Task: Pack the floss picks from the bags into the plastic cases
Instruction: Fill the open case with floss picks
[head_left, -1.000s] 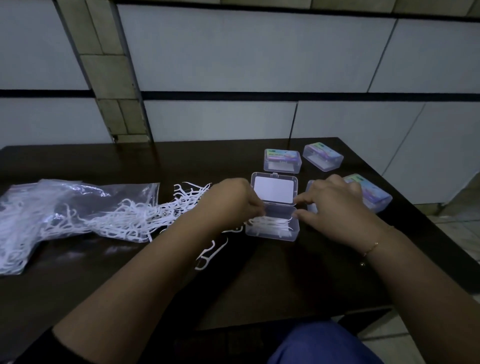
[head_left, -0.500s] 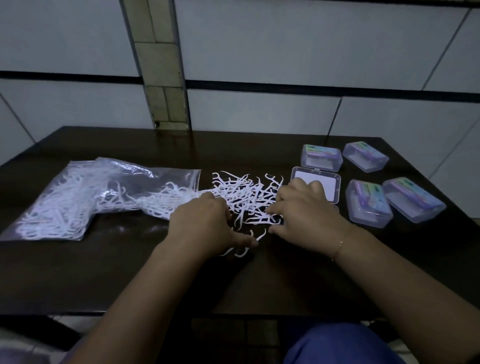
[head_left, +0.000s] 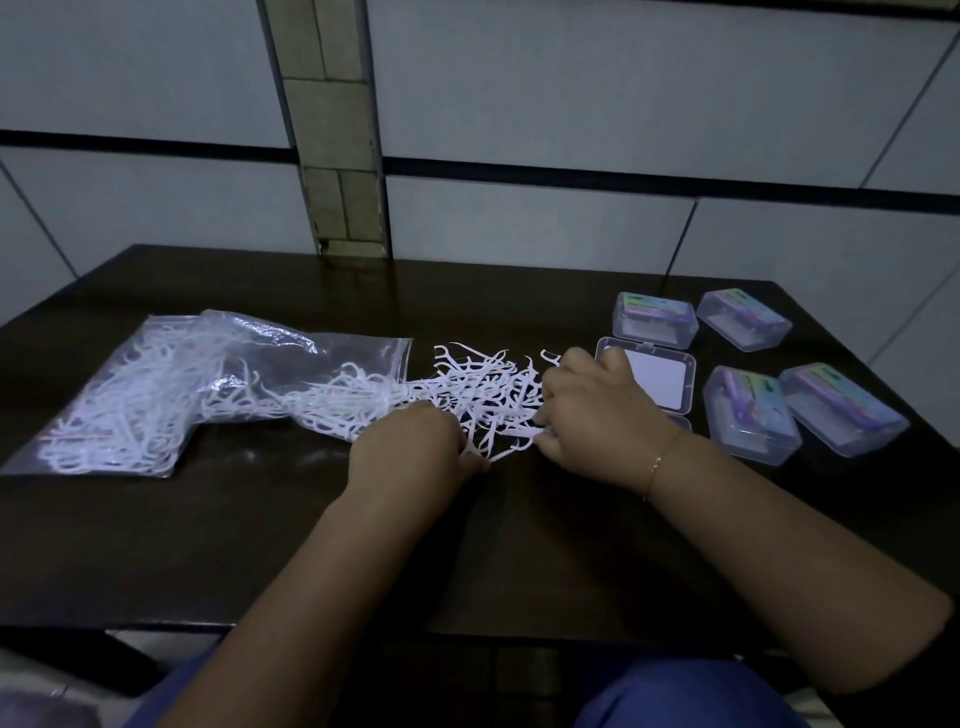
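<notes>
Floss picks lie in a loose white tangle on the dark table, spilling rightward out of the open mouth of a clear plastic bag; the picks point every way, thin handles crossing, too many to count. One bag shows, its long axis running left to right, more picks packed inside. The left hand rests knuckles-up on the pile's near edge with fingers curled down into the picks; whether it grips any I cannot tell. The right hand pinches a small bundle of picks lying roughly level, tips toward the left hand. Behind the right hand sits one open plastic case, lid back. Four closed cases with coloured labels stand near it, right of the pile
</notes>
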